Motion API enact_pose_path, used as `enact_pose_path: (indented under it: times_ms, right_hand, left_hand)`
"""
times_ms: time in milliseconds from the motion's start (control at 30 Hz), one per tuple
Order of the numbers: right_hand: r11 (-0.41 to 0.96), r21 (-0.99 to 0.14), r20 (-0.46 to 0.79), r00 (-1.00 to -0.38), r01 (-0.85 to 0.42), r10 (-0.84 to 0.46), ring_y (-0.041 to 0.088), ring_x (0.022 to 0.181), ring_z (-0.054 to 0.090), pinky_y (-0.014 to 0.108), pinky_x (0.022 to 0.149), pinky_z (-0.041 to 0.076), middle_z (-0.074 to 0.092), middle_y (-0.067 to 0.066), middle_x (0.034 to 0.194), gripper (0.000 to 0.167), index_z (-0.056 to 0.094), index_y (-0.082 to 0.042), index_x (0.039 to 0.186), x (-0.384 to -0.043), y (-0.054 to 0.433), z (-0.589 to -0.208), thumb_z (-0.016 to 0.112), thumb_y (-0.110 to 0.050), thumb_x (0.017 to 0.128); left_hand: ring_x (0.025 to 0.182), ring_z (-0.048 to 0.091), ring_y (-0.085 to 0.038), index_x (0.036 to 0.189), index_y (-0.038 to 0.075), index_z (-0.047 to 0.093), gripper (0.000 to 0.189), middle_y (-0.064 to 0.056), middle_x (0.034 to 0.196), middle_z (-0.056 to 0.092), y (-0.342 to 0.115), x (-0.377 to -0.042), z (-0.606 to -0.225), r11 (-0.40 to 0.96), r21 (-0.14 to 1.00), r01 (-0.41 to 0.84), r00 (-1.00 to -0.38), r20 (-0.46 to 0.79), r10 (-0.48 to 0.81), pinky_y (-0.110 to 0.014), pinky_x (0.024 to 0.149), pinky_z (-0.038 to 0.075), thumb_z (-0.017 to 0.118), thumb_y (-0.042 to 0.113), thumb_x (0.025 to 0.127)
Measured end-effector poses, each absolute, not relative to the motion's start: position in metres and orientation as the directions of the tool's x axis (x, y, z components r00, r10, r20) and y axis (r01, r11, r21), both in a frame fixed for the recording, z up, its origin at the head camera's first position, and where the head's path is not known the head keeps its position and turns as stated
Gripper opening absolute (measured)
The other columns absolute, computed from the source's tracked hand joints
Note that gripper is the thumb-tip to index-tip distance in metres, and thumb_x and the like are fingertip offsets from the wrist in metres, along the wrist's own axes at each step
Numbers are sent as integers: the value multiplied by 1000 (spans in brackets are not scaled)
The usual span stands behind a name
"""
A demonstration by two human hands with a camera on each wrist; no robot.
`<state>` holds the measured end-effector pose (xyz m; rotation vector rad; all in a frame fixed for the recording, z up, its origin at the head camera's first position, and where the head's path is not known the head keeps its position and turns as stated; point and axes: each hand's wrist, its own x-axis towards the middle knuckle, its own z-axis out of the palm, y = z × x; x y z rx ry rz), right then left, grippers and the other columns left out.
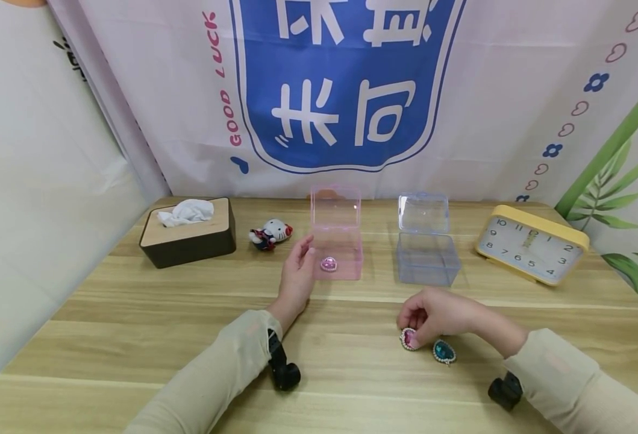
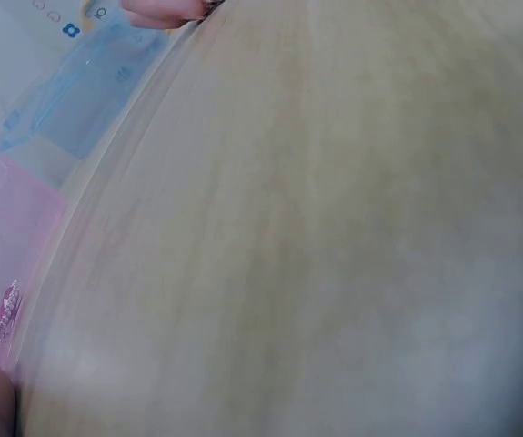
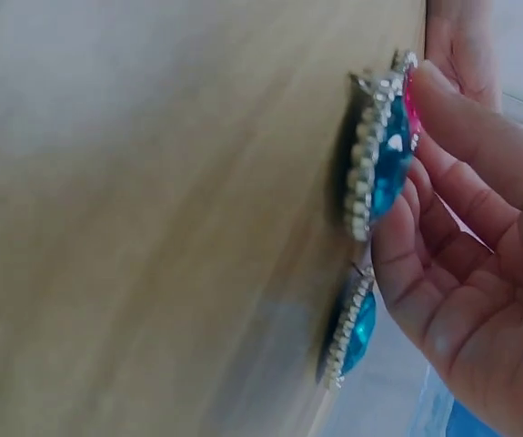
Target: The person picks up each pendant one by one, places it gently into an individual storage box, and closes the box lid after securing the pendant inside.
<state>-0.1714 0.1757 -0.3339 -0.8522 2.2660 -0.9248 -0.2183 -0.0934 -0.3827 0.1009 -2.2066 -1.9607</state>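
Note:
My right hand (image 1: pixel 438 313) pinches a pink gem pendant (image 1: pixel 408 339) with a pearly rim, low over the table. Next to it lies a teal gem pendant (image 1: pixel 444 352). A second teal pendant (image 3: pixel 350 335) shows in the right wrist view, hidden behind the hand from the head camera. My left hand (image 1: pixel 297 277) rests with extended fingers at the left wall of a clear pink box (image 1: pixel 346 272), its lid raised. Inside that box lies another pink pendant (image 1: pixel 328 264), also seen as a jewel (image 2: pixel 8 311) in the left wrist view.
A clear blue box (image 1: pixel 428 265) with its lid up stands right of the pink one. A yellow clock (image 1: pixel 532 246) leans at the far right. A small plush toy (image 1: pixel 271 234) and a tissue box (image 1: pixel 188 238) sit at the back left, before a printed cloth (image 1: pixel 188 120).

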Motion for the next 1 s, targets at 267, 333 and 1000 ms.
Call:
enact_pose_path:
  times_ms: [267,333,1000]
  right_hand:
    - [603,-701,-238,-672,-381,-702,7,64,51,18,55,46,57,-6,68,15,64,-9,78,-172,169,-333,75,-7,69]
    - [611,-693,-240,-676,-383,-697,7,63,51,18,55,45,57,-6,68,16,63,-9,77,-172,169,-333,76,-7,68]
    - [581,-773,-257,-714,-252,-651,12,65,51,19,54,45,59,0,70,4,65,-1,81,-179,170,-328,67,0,78]
  left_hand:
    - [126,44,-25,135,15,47,37,-11,138,45,-93,-218,-381,130,990,57,-980,80,-180,-38,107,37,44,16,98]
    - [126,43,-24,135,15,46,37,-10,138,45,-93,-217,-380,126,991,45,-981,68,-181,-37,107,37,44,17,98]
    - [126,43,-26,135,11,46,39,-14,138,45,-93,-217,-382,100,992,75,-981,92,-170,-39,107,37,44,12,97]
